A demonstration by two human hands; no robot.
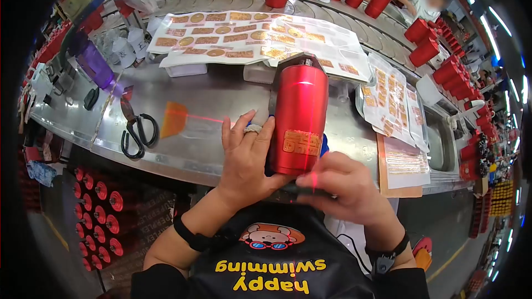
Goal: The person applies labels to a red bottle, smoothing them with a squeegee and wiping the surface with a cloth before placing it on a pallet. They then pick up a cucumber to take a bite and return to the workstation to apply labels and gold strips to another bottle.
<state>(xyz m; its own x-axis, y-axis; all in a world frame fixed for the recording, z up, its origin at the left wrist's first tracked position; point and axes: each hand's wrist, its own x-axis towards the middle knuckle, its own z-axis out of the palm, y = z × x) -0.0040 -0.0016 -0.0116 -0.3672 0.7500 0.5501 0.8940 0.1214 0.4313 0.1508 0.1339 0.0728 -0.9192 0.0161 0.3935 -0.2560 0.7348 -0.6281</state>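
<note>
A shiny red metal bottle (302,105) lies in front of me on a dark holder (303,58), with a gold patterned decal (302,142) near its lower end. Along the bottle's left side, my left hand (246,160) steadies it, the thumb by the base and the fingers partly spread. Blurred by motion, my right hand (343,185) is beside the lower right end with curled fingers; whether it holds anything I cannot make out. Red laser lines cross the bottle and the bench.
Black-handled scissors (136,127) and an orange scraper (174,120) lie on the steel bench (205,97) at left. Behind are sheets of gold decals (249,36) and a conveyor (354,19) carrying bottles. More decal sheets (390,97) and a sink (441,144) are at right. A person (424,5) sits beyond.
</note>
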